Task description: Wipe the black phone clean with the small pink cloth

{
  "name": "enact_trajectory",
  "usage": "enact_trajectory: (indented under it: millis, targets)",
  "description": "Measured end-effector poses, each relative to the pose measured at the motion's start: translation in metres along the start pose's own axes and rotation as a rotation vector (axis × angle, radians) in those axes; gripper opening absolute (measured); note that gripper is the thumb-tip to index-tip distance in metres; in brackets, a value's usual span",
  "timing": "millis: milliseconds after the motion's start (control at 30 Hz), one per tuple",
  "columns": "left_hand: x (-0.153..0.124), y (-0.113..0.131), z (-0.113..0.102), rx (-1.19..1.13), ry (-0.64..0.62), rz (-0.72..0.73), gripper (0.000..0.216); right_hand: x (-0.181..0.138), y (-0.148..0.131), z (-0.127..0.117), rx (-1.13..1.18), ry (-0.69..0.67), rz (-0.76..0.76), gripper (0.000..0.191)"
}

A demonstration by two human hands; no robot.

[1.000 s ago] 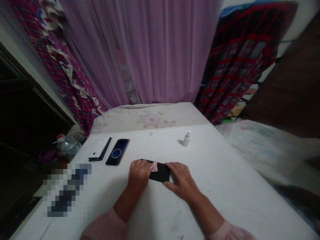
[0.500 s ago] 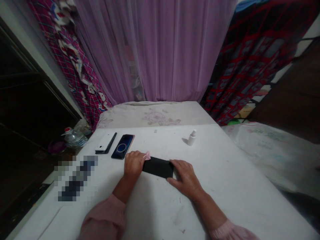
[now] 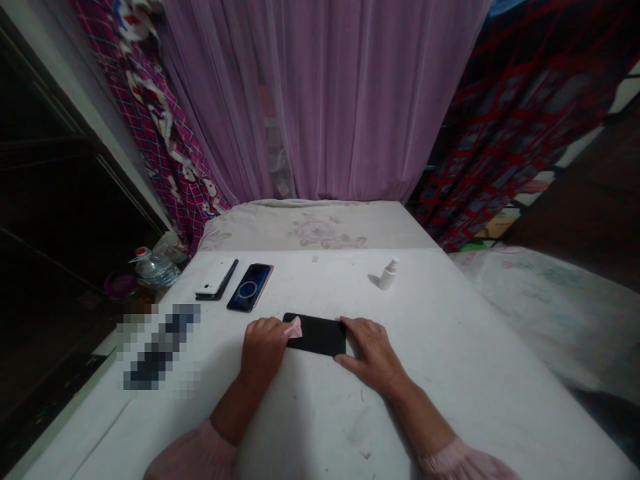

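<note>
Black phone point(image 3: 323, 336), pinched by right hand point(image 3: 374, 353), lies beside left hand point(image 3: 263, 347) pinching pink cloth point(image 3: 295, 329).

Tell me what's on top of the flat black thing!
A pink cloth, held in the left hand, is on the black thing. The right hand holds its right end. The surface under the cloth and hands is hidden.
</note>
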State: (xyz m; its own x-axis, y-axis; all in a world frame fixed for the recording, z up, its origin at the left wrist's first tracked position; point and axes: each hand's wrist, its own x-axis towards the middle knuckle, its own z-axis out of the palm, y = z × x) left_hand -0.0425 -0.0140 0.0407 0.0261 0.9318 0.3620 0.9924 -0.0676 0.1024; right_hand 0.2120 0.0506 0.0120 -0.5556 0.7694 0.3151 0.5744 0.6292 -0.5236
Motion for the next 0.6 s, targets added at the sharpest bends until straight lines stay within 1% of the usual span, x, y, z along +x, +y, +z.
enact_trajectory:
  millis: [67,133,233,333,433,500,600]
  targets:
    - [0.007,-0.002,0.004,0.007,0.046,-0.037,0.025,0.0,0.002,0.001,0.005,-0.008,-0.004,0.068]
    - [0.014,0.005,0.009,-0.011,0.049,-0.052,0.024,0.0,0.005,0.002,0.012,-0.02,-0.012,0.069]
    - [0.024,0.029,0.015,-0.061,-0.005,-0.029,0.024,-0.001,0.01,0.002,0.022,-0.017,-0.017,0.07]
    - [0.035,0.058,0.017,-0.11,-0.092,-0.002,0.023,-0.001,0.012,0.003,0.031,0.004,-0.02,0.074]
    - [0.04,0.077,0.016,-0.148,-0.16,0.003,0.019,-0.001,0.012,0.005,0.039,0.012,-0.021,0.08]
    - [0.037,0.082,0.016,-0.179,-0.17,0.031,0.018,-0.001,0.012,0.006,0.039,0.022,-0.016,0.083]
    - [0.026,0.077,0.016,-0.215,-0.136,0.101,0.016,-0.001,0.011,0.007,0.04,0.027,-0.01,0.086]
